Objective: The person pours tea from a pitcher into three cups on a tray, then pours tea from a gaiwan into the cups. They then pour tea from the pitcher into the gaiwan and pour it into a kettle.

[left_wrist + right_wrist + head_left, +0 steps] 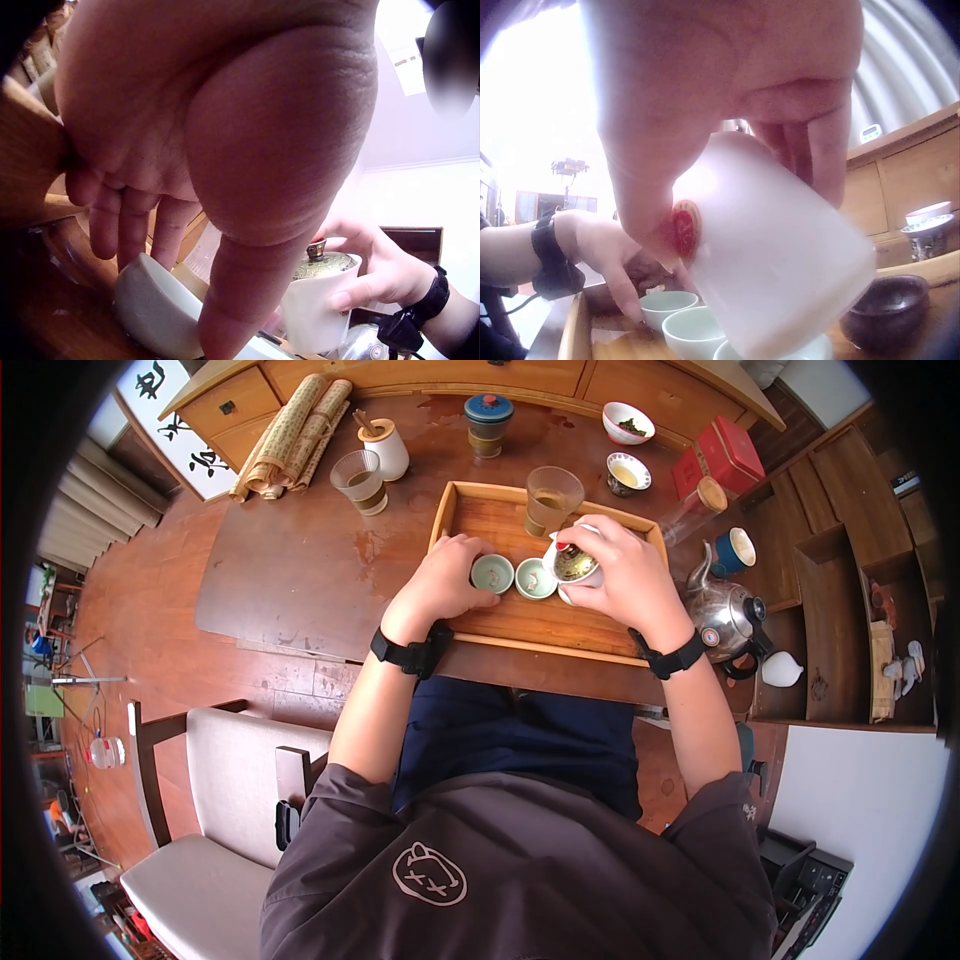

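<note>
My left hand (pixel 445 578) holds a pale green teacup (pixel 492 575) at the tray's left part, thumb on the near side and fingers on the far side. A second green teacup (pixel 536 580) stands right beside it. In my right hand (pixel 628 572) is a white gaiwan (pixel 780 247), gripped by its sides under a gold-patterned lid (pixel 324 264). The right wrist view shows the gaiwan tilted low over the cups, with another pale rim under it. All of these are over a wooden tray (pixel 470 632).
A glass cup (pixel 552 500) stands on the tray behind the gaiwan. A steel kettle (pixel 722 622) is to the right, near a red tin (pixel 718 458). At the back are a blue-lidded jar (pixel 488 425), patterned bowls (pixel 628 422) and rolled mats (pixel 295 440); a glass (pixel 360 482) stands left.
</note>
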A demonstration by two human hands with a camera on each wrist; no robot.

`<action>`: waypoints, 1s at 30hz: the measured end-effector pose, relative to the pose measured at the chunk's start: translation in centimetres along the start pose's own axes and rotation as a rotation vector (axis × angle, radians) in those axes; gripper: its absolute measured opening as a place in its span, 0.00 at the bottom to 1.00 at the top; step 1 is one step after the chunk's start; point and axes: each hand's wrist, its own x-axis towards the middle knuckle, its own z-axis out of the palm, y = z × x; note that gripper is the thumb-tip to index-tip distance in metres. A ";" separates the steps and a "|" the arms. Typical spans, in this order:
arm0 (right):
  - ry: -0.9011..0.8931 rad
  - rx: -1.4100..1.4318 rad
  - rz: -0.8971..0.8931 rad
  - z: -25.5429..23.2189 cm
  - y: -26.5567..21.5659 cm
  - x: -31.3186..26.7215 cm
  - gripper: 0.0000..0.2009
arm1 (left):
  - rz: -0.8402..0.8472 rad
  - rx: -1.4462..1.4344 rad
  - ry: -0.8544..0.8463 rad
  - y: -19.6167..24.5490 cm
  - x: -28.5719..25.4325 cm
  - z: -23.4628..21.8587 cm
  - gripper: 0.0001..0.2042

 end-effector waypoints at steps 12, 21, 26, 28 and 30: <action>-0.066 -0.057 0.102 -2.3 1.3 -1.8 0.25 | -0.004 -0.011 -0.026 0.1 0.0 -0.2 0.29; -0.112 -0.141 0.054 -2.5 1.5 -2.1 0.27 | -0.016 -0.008 -0.027 0.2 0.0 -0.2 0.29; -0.122 -0.156 0.045 -2.4 1.6 -2.2 0.28 | 0.003 -0.002 -0.018 0.1 0.0 -0.2 0.29; -0.128 -0.156 0.062 -2.5 1.6 -2.2 0.28 | 0.007 0.001 -0.013 0.1 -0.1 -0.1 0.29; -0.130 -0.167 0.055 -2.6 1.7 -2.2 0.28 | 0.008 0.004 -0.005 0.1 -0.1 -0.1 0.29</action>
